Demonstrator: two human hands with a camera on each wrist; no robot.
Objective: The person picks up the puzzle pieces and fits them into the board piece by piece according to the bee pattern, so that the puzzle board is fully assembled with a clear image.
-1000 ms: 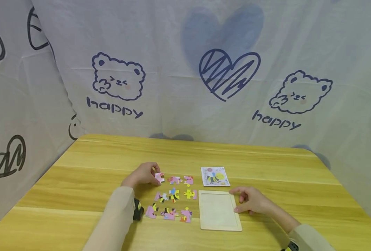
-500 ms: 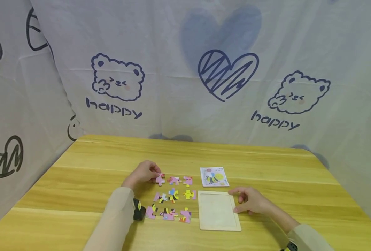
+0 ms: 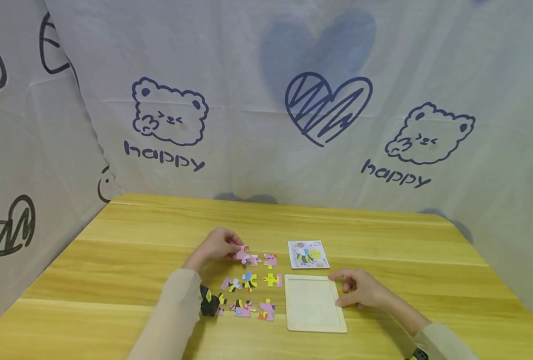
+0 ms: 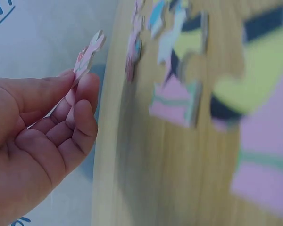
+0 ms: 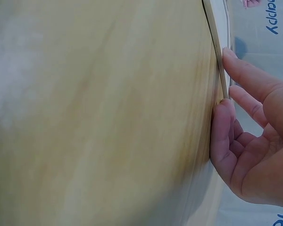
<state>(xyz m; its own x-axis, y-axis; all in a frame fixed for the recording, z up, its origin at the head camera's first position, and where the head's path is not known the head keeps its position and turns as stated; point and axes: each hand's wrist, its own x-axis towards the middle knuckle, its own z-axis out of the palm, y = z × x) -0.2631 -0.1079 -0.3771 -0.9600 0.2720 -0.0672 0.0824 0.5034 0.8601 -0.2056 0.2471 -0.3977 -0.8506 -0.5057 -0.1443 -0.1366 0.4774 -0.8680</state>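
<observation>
Between thumb and index finger, my left hand (image 3: 221,244) pinches a pink jigsaw piece (image 3: 242,254). It hangs over the top row, partly in front of another pink piece (image 3: 254,260). In the left wrist view, this held piece (image 4: 88,57) is tilted and clear of the table. My right hand (image 3: 358,287) holds the pale wooden puzzle frame (image 3: 317,330) at its right side, index finger by the far corner and thumb on the right edge. The right wrist view has the frame's edge (image 5: 216,40) against the thumb; the other fingers are curled.
Several loose jigsaw pieces lie in rows left of the frame, among them a yellow piece (image 3: 271,279) and a bottom-row piece (image 3: 267,310). Behind the frame lies a bee picture card (image 3: 308,254). A printed curtain (image 3: 248,150) hangs along the table's far edge.
The left hand has lifted the pink corner piece, turned it and carried it right, towards the neighbouring piece. My right hand and the frame have stayed in place.
</observation>
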